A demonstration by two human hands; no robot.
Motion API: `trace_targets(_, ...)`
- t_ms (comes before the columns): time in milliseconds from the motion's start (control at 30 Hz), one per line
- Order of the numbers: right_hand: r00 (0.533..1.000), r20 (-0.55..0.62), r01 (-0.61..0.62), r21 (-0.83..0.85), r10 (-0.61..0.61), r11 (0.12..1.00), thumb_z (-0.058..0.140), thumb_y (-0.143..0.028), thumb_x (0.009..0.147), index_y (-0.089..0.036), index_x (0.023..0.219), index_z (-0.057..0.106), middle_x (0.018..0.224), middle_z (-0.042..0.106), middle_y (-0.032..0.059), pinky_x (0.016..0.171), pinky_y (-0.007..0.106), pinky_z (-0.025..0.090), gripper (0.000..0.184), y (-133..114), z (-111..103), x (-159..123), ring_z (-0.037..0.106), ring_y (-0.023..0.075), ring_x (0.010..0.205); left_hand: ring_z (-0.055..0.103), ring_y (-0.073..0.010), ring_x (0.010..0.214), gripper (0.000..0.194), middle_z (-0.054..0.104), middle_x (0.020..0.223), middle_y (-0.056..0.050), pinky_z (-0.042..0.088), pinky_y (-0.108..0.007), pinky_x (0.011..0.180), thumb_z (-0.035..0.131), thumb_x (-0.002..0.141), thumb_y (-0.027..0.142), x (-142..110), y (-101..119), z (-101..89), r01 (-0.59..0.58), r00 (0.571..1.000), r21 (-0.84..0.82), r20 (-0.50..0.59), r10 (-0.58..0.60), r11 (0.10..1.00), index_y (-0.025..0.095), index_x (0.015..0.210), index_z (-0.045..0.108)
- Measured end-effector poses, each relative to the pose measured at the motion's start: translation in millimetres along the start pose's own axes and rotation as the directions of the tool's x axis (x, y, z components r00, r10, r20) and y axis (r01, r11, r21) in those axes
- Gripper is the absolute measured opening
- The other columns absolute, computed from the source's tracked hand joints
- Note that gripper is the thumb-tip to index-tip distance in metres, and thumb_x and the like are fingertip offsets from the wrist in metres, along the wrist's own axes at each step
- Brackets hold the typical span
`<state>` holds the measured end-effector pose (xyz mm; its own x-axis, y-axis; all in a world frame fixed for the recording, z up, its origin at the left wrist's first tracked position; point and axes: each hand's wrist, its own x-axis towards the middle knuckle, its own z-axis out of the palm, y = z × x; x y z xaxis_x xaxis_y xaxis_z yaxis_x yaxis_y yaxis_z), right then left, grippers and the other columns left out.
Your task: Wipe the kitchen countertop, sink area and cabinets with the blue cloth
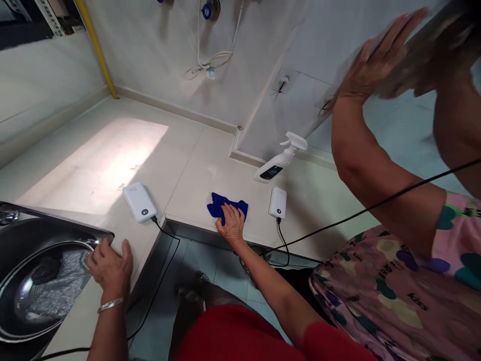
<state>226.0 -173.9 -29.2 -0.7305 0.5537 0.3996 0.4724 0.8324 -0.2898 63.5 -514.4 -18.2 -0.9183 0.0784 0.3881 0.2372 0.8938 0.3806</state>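
Observation:
My right hand [232, 224] lies on a blue cloth [224, 205] on the pale countertop [195, 170], its fingers pressed on the cloth near the counter's front edge. My left hand [110, 266] rests on the rim of a metal bowl [41, 286] in the sink at the lower left, fingers curled over the edge. A silver bracelet is on that wrist.
Two white power banks [139, 201] [277, 202] with black cables lie on the counter. A white spray bottle [280, 159] lies beside the wall. Another person in a floral top [398, 291] stands at the right, one hand [376, 60] raised.

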Motion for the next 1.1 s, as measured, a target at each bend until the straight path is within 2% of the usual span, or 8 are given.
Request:
trace_targets(167, 1.0, -0.006, 0.022, 0.032, -0.022, 0.999, 0.049, -0.026, 0.087, -0.017, 0.138, 0.056, 0.143, 0.06, 0.011, 0.121, 0.049, 0.02, 0.052, 2, -1, -2, 0.049, 0.0268, 0.134, 0.057, -0.0385, 0.117, 0.067, 0.061, 0.127, -0.022, 0.046, -0.057, 0.102, 0.035, 0.096, 0.058, -1, 7, -0.6, 0.093, 0.988, 0.047, 0.118, -0.098, 0.995, 0.007, 0.133, 0.059)
trace_targets(300, 0.998, 0.04, 0.053, 0.028, -0.054, 0.998, 0.048, -0.03, 0.09, -0.017, 0.144, 0.05, 0.145, 0.057, 0.0119, 0.121, 0.051, 0.02, 0.056, 5, -5, -7, 0.046, 0.0285, 0.136, 0.056, -0.04, 0.118, 0.061, 0.059, 0.128, -0.021, 0.046, -0.058, 0.102, 0.041, 0.094, 0.055, 1, 16, -4.8, 0.101, 0.989, 0.048, 0.105, -0.105, 0.994, 0.01, 0.131, 0.06)
trace_targets(500, 0.983, 0.144, 0.123, -0.038, -0.117, 0.992, 0.051, -0.051, 0.092, -0.015, 0.148, 0.045, 0.151, 0.05, 0.0146, 0.12, 0.052, 0.02, 0.067, 12, -11, -14, 0.039, 0.032, 0.141, 0.051, -0.0392, 0.122, 0.055, 0.057, 0.124, -0.023, 0.045, -0.058, 0.105, 0.048, 0.092, 0.047, 0, 20, -7.4, 0.124, 0.986, 0.063, 0.1, -0.13, 0.99, 0.008, 0.129, 0.063)
trace_targets(733, 0.958, 0.159, 0.247, -0.022, -0.241, 0.969, 0.056, -0.065, 0.085, -0.014, 0.147, 0.045, 0.151, 0.05, 0.0159, 0.121, 0.05, 0.015, 0.081, 21, -15, -15, 0.04, 0.0318, 0.139, 0.052, -0.0379, 0.12, 0.058, 0.057, 0.123, -0.023, 0.043, -0.055, 0.107, 0.047, 0.091, 0.047, -5, 7, -2.1, 0.082, 0.994, -0.008, 0.067, -0.081, 0.997, 0.007, 0.131, 0.061)
trace_targets(833, 0.954, 0.148, 0.27, -0.037, -0.262, 0.962, 0.058, -0.063, 0.084, -0.014, 0.147, 0.045, 0.151, 0.05, 0.0159, 0.121, 0.049, 0.016, 0.081, 25, -14, -16, 0.041, 0.0324, 0.138, 0.05, -0.0369, 0.125, 0.055, 0.055, 0.128, -0.026, 0.04, -0.054, 0.112, 0.043, 0.092, 0.034, -10, 9, -2.9, -0.006, 0.998, -0.05, 0.065, 0.009, 0.999, 0.0, 0.132, 0.058)
trace_targets(900, 0.955, 0.132, 0.273, -0.046, -0.265, 0.961, 0.056, -0.059, 0.086, -0.014, 0.147, 0.045, 0.149, 0.052, 0.016, 0.12, 0.049, 0.018, 0.076, 26, -12, -17, 0.043, 0.0316, 0.137, 0.043, -0.0352, 0.135, 0.052, 0.049, 0.138, -0.028, 0.035, -0.052, 0.118, 0.038, 0.093, 0.023, -24, 18, -6.7, -0.065, 0.995, -0.104, 0.068, 0.072, 0.992, -0.005, 0.133, 0.055)
trace_targets(967, 0.954, 0.117, 0.282, -0.051, -0.275, 0.958, 0.055, -0.055, 0.089, -0.013, 0.145, 0.048, 0.146, 0.055, 0.0167, 0.119, 0.049, 0.019, 0.07, 27, -11, -19, 0.045, 0.0313, 0.135, 0.034, -0.0345, 0.143, 0.05, 0.044, 0.143, -0.03, 0.031, -0.053, 0.123, 0.035, 0.095, 0.019, -52, 35, -14.3, -0.095, 0.99, -0.151, 0.091, 0.11, 0.984, -0.008, 0.133, 0.053)
trace_targets(1100, 0.94, 0.094, 0.333, -0.035, -0.328, 0.942, 0.054, -0.049, 0.091, -0.014, 0.137, 0.055, 0.141, 0.061, 0.0158, 0.118, 0.048, 0.023, 0.058, 26, -12, -21, 0.05, 0.0299, 0.131, 0.027, -0.0302, 0.15, 0.044, 0.041, 0.152, -0.018, 0.033, -0.054, 0.124, 0.039, 0.094, 0.009, -148, 70, -42.3, -0.255, 0.95, -0.335, 0.086, 0.299, 0.907, 0.009, 0.133, 0.058)
